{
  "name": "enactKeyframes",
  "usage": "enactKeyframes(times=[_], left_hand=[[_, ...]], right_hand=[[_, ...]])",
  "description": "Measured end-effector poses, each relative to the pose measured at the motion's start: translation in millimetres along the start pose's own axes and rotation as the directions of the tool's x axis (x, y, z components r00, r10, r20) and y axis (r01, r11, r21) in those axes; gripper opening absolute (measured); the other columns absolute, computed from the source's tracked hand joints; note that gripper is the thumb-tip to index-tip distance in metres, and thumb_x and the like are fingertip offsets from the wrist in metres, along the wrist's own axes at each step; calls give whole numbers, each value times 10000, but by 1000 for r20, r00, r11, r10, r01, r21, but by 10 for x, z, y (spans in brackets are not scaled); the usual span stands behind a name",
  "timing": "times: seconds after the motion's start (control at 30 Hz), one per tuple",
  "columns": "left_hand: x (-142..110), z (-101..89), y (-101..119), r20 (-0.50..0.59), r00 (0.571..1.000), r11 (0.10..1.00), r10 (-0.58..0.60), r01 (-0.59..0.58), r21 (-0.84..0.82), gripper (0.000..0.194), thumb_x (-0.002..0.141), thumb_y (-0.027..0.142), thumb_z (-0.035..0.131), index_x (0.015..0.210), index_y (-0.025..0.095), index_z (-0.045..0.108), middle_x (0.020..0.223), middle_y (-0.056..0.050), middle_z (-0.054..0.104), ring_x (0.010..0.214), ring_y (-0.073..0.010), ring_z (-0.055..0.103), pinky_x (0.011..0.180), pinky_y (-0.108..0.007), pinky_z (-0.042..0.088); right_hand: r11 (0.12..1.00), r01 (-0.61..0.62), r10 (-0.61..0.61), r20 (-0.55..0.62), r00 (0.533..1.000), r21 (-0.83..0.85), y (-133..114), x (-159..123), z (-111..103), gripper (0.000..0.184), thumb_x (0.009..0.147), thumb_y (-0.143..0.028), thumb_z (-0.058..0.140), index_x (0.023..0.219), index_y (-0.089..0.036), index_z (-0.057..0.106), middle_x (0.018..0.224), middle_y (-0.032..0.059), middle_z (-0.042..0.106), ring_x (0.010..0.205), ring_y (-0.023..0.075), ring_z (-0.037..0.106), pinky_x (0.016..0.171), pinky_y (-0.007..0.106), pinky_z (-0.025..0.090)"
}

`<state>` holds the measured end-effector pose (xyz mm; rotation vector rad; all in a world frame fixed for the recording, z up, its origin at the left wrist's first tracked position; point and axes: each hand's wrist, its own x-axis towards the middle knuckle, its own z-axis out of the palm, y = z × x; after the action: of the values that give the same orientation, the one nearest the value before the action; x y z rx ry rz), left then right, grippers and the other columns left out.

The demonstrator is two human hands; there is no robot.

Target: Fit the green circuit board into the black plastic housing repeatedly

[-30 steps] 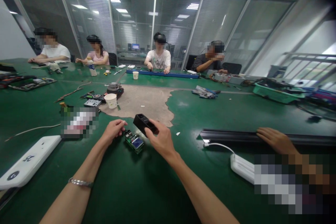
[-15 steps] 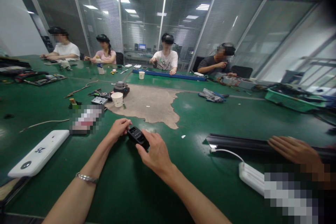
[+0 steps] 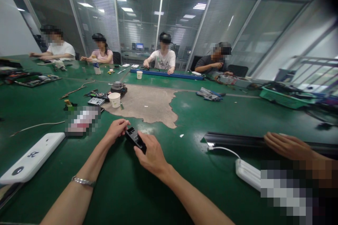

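Note:
My right hand (image 3: 152, 151) grips a small black plastic casing (image 3: 134, 136) with slots and openings in its upper face, thumb on the near side and fingers on the far side. The casing is tilted, low over the green tabletop. At its far left corner is my left hand (image 3: 117, 130), fingers curled together in a pinch. What that hand pinches, if anything, is hidden. No part of the green circuit board seen earlier shows now; the casing covers the spot where it was.
Left lie a white power bank (image 3: 33, 156) and a blurred-out flat item (image 3: 83, 119). Beyond stand a paper cup (image 3: 114, 100) and dismantled parts. A co-worker's hand (image 3: 287, 144) rests on a long black strip (image 3: 235, 139) at right. Gloves (image 3: 209, 94) lie farther back.
My right hand has lowered the black casing over the circuit board, which has gone out of sight. My left hand has kept its pinch beside it. The view has shifted slightly.

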<state>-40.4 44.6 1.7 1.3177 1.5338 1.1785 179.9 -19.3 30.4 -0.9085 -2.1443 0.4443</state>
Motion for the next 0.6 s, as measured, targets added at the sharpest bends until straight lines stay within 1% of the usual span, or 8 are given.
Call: enactKeyframes(times=[0.07,0.13,0.2,0.27,0.33,0.43,0.53,0.6], left_hand=[[3,-1,-6,-4,1000,1000,-1,1,13,394,769,536,571,833,156,653,538,41,529,374,-72,443,344,-166,264],[8,-2,-7,-3,1000,1000,-17,17,22,403,765,540,573,835,151,653,552,33,547,376,-70,442,345,-165,258],[17,-3,-9,7,1000,999,-26,26,20,408,765,540,574,864,153,654,601,23,575,390,-70,454,343,-164,254],[26,-4,-15,15,999,999,-28,28,19,406,770,539,571,883,158,654,622,22,578,398,-70,458,341,-163,254],[36,-5,-29,17,1000,999,-26,25,24,399,779,535,565,889,163,654,624,26,570,404,-69,455,342,-162,258],[46,-6,-52,16,999,999,-33,33,28,390,783,530,566,892,166,655,626,26,567,411,-69,454,347,-162,266],[48,-5,-61,17,999,999,-41,41,30,391,784,529,566,903,167,659,632,22,571,417,-69,455,351,-162,265],[46,-3,-59,18,999,999,-40,40,33,391,787,526,564,908,167,659,638,20,573,421,-68,455,352,-161,262]], right_hand=[[999,0,4,-69,998,53,-7,52,-68,507,820,-262,578,1314,-174,502,1186,104,624,1069,242,573,970,411,438],[996,-32,44,-154,987,83,15,110,-147,507,823,-280,581,1315,-185,503,1220,95,614,1105,236,569,988,396,435],[992,-94,110,-222,969,81,86,159,-207,518,819,-284,582,1321,-188,497,1266,90,593,1147,233,555,1014,386,420],[983,-174,182,-246,952,52,200,185,-230,542,801,-273,586,1327,-182,491,1286,90,582,1167,238,548,1029,382,410],[967,-253,247,-234,940,6,325,184,-219,567,775,-263,591,1326,-174,493,1273,98,591,1151,250,560,1018,384,420],[939,-336,319,-171,932,-77,461,159,-181,585,758,-269,584,1329,-176,489,1227,101,616,1097,265,586,973,389,448],[930,-333,319,-110,941,-155,492,144,-175,618,742,-315,603,1327,-151,487,1208,120,620,1091,286,575,975,402,434],[933,-303,288,-103,952,-193,480,145,-198,643,730,-323,613,1330,-132,481,1225,136,605,1118,294,551,1003,407,403]])
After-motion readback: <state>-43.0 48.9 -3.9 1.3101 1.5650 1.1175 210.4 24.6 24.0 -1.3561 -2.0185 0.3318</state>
